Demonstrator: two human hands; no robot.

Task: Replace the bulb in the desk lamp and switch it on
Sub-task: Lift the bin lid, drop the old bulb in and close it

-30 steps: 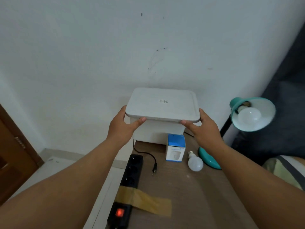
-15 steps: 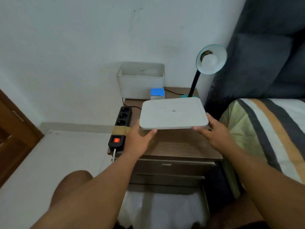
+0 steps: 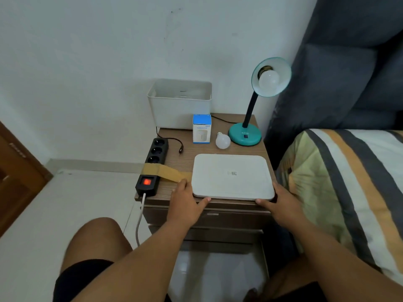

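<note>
Lowered from mid-air, the flat white plastic lid (image 3: 233,176) now lies on the wooden bedside table (image 3: 172,149), the left hand (image 3: 185,202) and right hand (image 3: 281,203) clasping its near corners. At twelve o'clock from the lid stands the teal gooseneck desk lamp (image 3: 245,134), an old round white bulb (image 3: 268,79) in its shade. At its ten o'clock lies the loose white spare bulb (image 3: 222,141), well apart from both hands. I judge it light, smooth and fragile: best cupped around the globe, not the screw cap.
</note>
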